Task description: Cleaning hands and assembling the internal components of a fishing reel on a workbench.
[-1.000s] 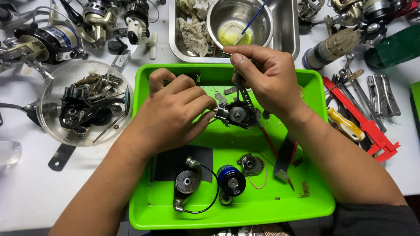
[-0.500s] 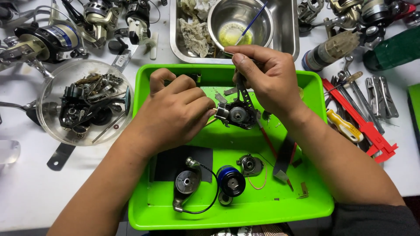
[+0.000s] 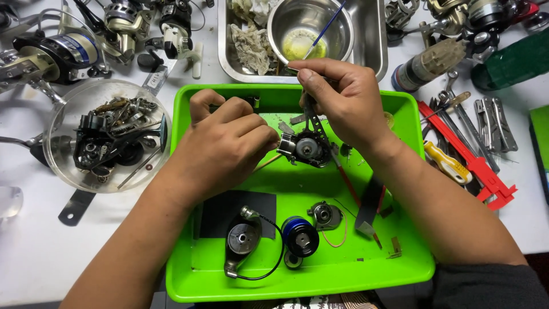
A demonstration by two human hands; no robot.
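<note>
Far left: fishing reels [image 3: 57,51] lay on the white surface [image 3: 34,252], and a clear round bowl [image 3: 106,134] held dark reel parts.
Left hand: the left hand [image 3: 220,146] rested inside the green tray [image 3: 189,274], fingers curled shut; it seemed to steady the reel body [image 3: 306,147] from its left side, though the contact itself was hidden behind the knuckles.
Tray front: a black spool with bail wire [image 3: 243,240], a blue spool [image 3: 299,236] and a small round cover [image 3: 324,214] lay apart from one another near the tray's front edge, beside a black pad [image 3: 211,212].
Reel body: it sat in the middle of the tray's rear half, between the two hands, open gear face turned up toward the camera; its long axis seemed to run left to right, but the exact ends were partly covered.
Right hand: the right hand [image 3: 349,103] pinched a thin dark tool [image 3: 311,117] between thumb and fingers, grip closed tight on it, the tool running down from the fingertips into the reel body.
Behind: a steel bowl [image 3: 311,28] with yellowish grease and a brush stood in a metal pan.
Far right: a red caliper [image 3: 469,157], wrenches and a yellow-handled screwdriver [image 3: 446,163] lay on the surface.
Risk: the tool could slip off a small part and flick it out of the tray; a loose left-hand hold would let the body twist.
</note>
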